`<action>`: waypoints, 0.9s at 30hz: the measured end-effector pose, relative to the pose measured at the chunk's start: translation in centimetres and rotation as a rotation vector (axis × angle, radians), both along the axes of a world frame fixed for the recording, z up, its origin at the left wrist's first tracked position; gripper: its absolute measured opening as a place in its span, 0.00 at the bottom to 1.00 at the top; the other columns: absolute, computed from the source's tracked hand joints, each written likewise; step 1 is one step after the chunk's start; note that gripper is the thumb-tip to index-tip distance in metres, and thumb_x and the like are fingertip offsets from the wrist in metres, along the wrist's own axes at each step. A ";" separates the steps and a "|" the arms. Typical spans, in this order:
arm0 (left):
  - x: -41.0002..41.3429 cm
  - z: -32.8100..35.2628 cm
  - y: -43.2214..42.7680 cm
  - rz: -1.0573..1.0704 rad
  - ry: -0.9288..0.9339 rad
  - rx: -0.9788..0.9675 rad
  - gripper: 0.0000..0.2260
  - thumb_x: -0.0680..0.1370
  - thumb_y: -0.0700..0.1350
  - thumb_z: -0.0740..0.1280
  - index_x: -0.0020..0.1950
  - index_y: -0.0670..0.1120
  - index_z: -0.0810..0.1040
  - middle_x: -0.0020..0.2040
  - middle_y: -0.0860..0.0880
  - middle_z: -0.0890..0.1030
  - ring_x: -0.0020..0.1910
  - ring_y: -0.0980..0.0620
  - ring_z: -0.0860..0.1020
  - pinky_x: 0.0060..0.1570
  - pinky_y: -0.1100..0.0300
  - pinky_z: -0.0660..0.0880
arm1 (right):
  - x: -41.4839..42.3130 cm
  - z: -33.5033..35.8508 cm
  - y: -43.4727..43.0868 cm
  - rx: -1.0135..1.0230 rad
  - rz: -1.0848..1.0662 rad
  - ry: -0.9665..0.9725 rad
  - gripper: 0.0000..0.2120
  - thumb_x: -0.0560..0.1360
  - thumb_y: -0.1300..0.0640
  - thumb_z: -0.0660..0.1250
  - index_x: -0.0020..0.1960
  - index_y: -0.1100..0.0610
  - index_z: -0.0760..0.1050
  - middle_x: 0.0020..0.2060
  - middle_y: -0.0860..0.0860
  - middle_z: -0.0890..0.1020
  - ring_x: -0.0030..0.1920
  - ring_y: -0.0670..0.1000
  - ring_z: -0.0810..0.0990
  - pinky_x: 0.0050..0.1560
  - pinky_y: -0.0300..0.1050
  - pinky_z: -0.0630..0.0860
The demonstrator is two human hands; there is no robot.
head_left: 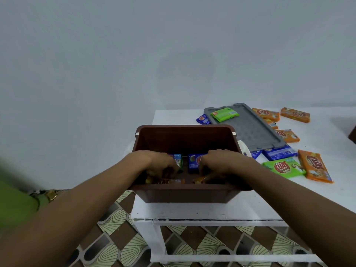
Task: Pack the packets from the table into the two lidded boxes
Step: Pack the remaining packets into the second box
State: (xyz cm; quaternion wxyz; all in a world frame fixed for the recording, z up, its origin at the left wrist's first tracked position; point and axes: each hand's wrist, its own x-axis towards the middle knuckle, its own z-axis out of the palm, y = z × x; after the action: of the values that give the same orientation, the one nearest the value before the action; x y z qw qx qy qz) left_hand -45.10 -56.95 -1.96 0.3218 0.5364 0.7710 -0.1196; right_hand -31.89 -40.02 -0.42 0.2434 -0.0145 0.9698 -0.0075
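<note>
A brown box [185, 193] stands open at the table's near left corner. Both my hands are down inside it. My left hand [161, 163] curls its fingers on an orange packet [165, 181] lying by the near wall. My right hand [217, 160] curls its fingers on another orange packet [199, 179]. Behind the hands a blue packet [193, 160] and a green-edged packet [178, 158] stand upright in the box. Loose on the table to the right lie a green packet [283, 167], several orange packets [315, 166] and blue packets [279, 153].
A grey lid [250, 132] lies flat behind the box on the white table [212, 211], with a green packet [224, 113] on it. A dark object [353, 135] shows at the right edge. The table's left edge is just beside the box, above a patterned floor [115, 237].
</note>
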 end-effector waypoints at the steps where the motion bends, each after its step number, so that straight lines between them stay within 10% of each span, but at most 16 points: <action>1: -0.1 0.0 -0.1 0.019 -0.008 0.011 0.15 0.74 0.33 0.66 0.56 0.49 0.76 0.54 0.49 0.75 0.52 0.48 0.76 0.48 0.53 0.78 | 0.0 0.1 0.0 -0.017 -0.003 0.008 0.13 0.75 0.45 0.69 0.59 0.46 0.78 0.57 0.52 0.72 0.51 0.52 0.72 0.48 0.45 0.72; 8: -0.5 -0.5 -0.2 0.071 -0.026 0.153 0.06 0.78 0.43 0.68 0.53 0.51 0.80 0.52 0.53 0.76 0.51 0.53 0.77 0.46 0.61 0.74 | -0.3 0.0 0.1 -0.077 -0.006 -0.038 0.12 0.76 0.55 0.68 0.59 0.50 0.79 0.63 0.53 0.72 0.59 0.53 0.73 0.51 0.43 0.71; 22: -0.9 -0.7 0.2 0.040 0.214 0.246 0.19 0.78 0.48 0.68 0.68 0.50 0.75 0.70 0.51 0.70 0.67 0.49 0.69 0.64 0.49 0.71 | -0.2 -0.7 0.0 0.103 0.030 0.165 0.19 0.78 0.52 0.65 0.69 0.48 0.70 0.62 0.53 0.75 0.58 0.55 0.76 0.51 0.48 0.76; 27: -0.1 0.4 1.0 0.048 0.255 0.173 0.20 0.78 0.53 0.66 0.70 0.51 0.72 0.67 0.50 0.72 0.62 0.48 0.74 0.57 0.53 0.74 | 0.6 0.4 0.0 0.177 0.030 0.215 0.19 0.79 0.51 0.64 0.69 0.47 0.71 0.59 0.55 0.77 0.54 0.55 0.78 0.51 0.49 0.76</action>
State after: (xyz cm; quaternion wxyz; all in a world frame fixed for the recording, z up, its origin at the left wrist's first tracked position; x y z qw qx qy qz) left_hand -45.16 -55.97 -1.58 0.1767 0.5238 0.8257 -0.1123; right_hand -31.30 -40.02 -0.03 0.1385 -0.0080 0.9868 0.0832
